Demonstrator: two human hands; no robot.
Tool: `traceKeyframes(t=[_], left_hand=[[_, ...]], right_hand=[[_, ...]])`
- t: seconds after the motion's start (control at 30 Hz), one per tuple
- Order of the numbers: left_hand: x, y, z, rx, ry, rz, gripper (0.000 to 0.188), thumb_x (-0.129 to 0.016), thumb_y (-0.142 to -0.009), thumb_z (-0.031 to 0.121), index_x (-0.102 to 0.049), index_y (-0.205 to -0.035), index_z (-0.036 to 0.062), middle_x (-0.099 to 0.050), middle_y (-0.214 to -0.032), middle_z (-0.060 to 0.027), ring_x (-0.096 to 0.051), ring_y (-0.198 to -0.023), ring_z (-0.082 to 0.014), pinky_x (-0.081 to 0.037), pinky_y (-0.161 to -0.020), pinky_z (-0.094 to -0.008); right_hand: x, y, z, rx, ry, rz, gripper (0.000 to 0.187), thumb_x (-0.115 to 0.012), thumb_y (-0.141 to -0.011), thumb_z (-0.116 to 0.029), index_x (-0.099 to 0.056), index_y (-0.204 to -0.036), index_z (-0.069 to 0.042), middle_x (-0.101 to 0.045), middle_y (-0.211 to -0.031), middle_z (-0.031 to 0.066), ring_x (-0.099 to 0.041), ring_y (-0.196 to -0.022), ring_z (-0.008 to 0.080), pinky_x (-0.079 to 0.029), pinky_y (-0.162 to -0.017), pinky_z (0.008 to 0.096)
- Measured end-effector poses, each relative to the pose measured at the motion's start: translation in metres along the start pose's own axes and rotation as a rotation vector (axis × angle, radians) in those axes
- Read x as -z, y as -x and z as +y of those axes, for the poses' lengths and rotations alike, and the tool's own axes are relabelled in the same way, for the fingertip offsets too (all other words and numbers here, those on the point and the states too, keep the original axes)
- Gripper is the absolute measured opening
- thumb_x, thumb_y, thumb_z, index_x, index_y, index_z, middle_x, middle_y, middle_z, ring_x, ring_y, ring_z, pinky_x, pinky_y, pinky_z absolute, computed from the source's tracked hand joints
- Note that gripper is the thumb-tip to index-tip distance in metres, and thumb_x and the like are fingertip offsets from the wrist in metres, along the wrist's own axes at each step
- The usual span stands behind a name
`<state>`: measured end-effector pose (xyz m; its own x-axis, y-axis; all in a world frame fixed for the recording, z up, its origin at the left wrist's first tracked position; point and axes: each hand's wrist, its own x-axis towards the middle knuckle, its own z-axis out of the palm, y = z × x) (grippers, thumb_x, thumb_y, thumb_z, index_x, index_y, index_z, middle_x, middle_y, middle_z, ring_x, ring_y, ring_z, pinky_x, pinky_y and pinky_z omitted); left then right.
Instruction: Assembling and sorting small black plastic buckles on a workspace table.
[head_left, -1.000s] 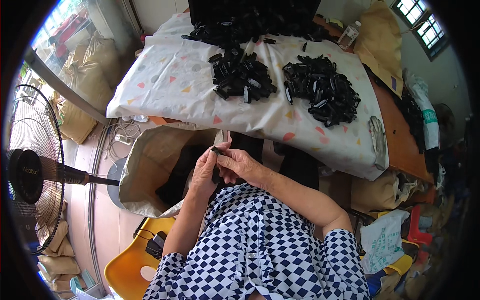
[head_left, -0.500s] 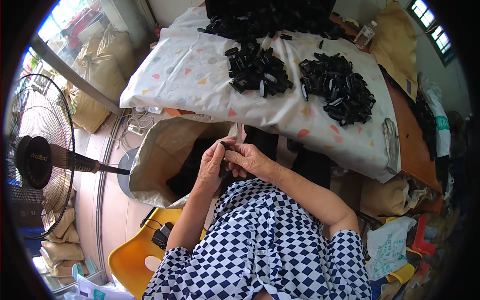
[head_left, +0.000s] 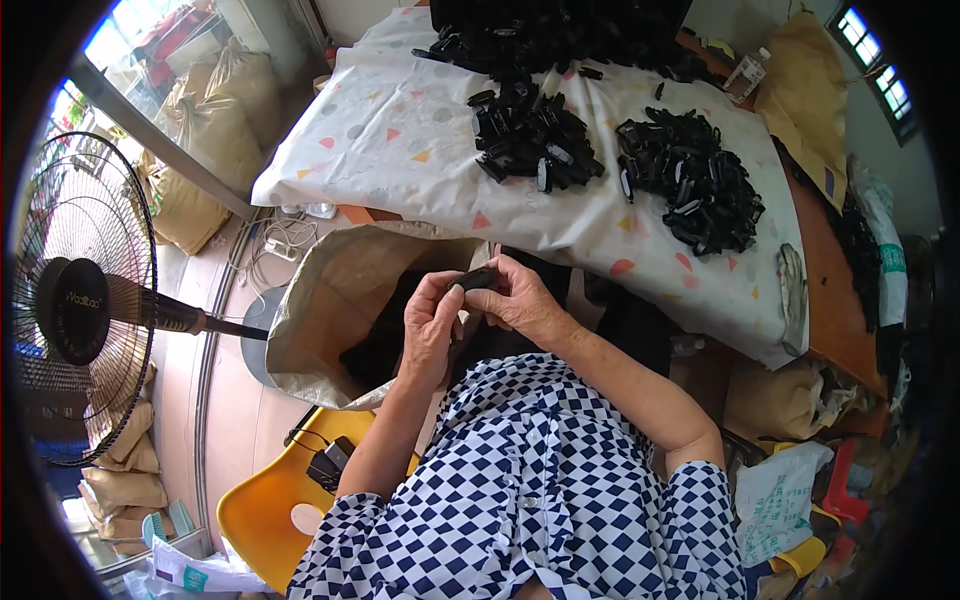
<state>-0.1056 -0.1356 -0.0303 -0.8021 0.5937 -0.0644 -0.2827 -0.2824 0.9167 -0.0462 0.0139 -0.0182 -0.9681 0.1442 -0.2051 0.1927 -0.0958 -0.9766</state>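
Note:
A small black oblong piece (head_left: 475, 279), apparently plastic, is held between both my hands over the near edge of the table. My left hand (head_left: 431, 318) pinches its left end with thumb and fingers. The right hand (head_left: 521, 301) grips the other end, its thumb close to the left thumb. Just left of my hands, a large pale woven sack (head_left: 292, 318) gapes open with dark contents inside. On the patterned white tablecloth (head_left: 375, 165) lie two piles of similar black pieces, a left pile (head_left: 530, 135) and a right pile (head_left: 690, 180).
A bigger black heap (head_left: 570, 45) covers the table's far side, near a clear bottle (head_left: 748, 75). A black standing fan (head_left: 75, 310) is at the left, above a yellow chair (head_left: 250, 490). A greyish glove-like cloth (head_left: 791, 295) hangs at the table's right edge.
Both hands have risen slightly, and the black piece now lies more level and shows more fully between my fingers. The whole view has shifted a little.

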Motion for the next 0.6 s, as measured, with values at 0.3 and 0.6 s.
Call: traceKeyframes(t=[0.3, 0.6], left_hand=[[-0.009, 0.003, -0.014, 0.011, -0.106, 0.015, 0.013, -0.060, -0.092, 0.012, -0.054, -0.101, 0.0062, -0.062, -0.089, -0.0015, -0.052, -0.066, -0.0033, -0.041, -0.057, -0.0159], [0.002, -0.001, 0.008, 0.108, -0.157, -0.194, 0.037, -0.066, -0.088, 0.018, -0.054, -0.122, 0.0075, -0.056, -0.076, 0.0060, -0.047, -0.068, -0.0011, -0.035, -0.058, -0.0161]], right_hand=[[0.004, 0.002, 0.018, 0.155, -0.180, 0.036, 0.027, -0.059, -0.093, -0.014, -0.052, -0.115, 0.000, -0.058, -0.097, 0.0050, -0.056, -0.080, 0.0073, -0.050, -0.064, 0.0214], [0.004, 0.016, 0.011, 0.050, -0.107, -0.087, 0.019, -0.052, -0.097, -0.015, -0.055, -0.109, 0.000, -0.062, -0.086, 0.0032, -0.060, -0.074, 0.0080, -0.052, -0.067, 0.0219]])
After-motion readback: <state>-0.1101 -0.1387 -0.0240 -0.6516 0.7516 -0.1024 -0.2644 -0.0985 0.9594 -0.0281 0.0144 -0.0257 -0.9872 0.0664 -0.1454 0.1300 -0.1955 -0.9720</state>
